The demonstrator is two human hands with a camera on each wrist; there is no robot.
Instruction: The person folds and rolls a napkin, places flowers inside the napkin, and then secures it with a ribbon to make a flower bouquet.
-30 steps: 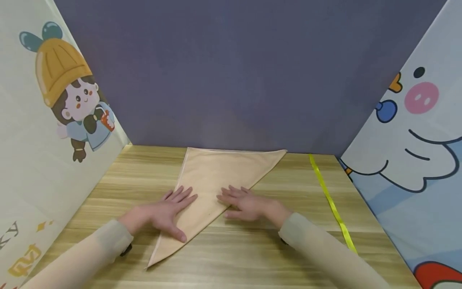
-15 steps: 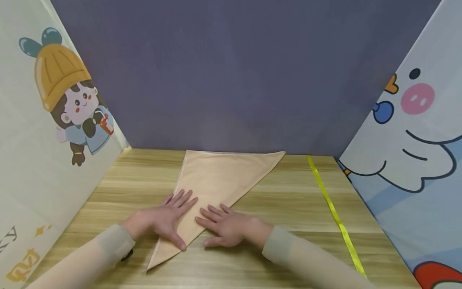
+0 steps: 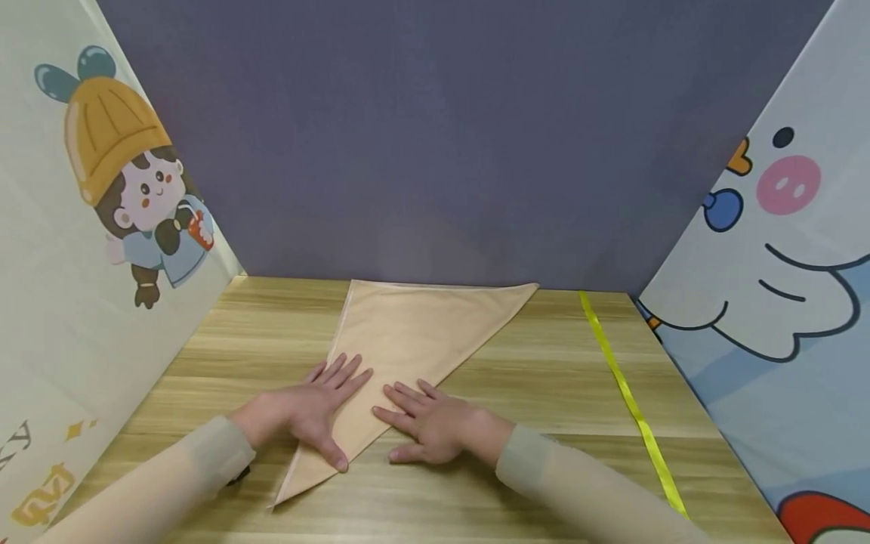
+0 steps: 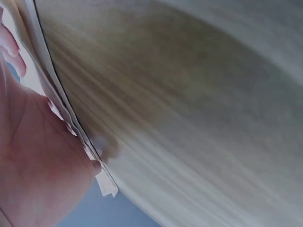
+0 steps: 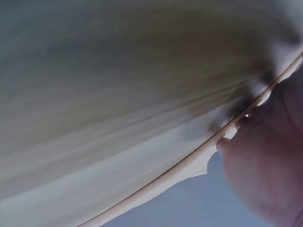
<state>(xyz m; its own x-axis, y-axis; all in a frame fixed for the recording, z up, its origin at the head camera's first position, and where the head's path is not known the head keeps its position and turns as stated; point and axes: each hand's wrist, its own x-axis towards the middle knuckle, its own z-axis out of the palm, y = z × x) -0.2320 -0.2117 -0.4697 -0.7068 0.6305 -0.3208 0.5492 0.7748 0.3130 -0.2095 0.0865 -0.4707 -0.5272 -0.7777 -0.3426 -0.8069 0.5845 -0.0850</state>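
A peach cloth (image 3: 414, 325) lies flat on the wooden table, folded into a triangle with its long slanting edge toward the right hand. My left hand (image 3: 316, 412) rests spread on the cloth's lower left part, its thumb at the slanting edge. On that same edge, a little to the right, the straight fingers of my right hand (image 3: 431, 427) rest on the cloth, while the thumb lies over bare wood. The left wrist view shows the left palm (image 4: 42, 156) beside the cloth's layered edge. In the right wrist view the right palm (image 5: 260, 156) is close to the thin folded edge.
A yellow strip (image 3: 632, 404) runs down the right side of the wooden table (image 3: 544, 468). Behind stands a dark grey-purple panel (image 3: 435, 143). Cartoon-printed panels flank the table at left (image 3: 41, 264) and right (image 3: 816, 325).
My right hand has slid down and left along the slanting edge, closer to the left hand, then barely shifted. The left hand and the cloth stay almost in place.
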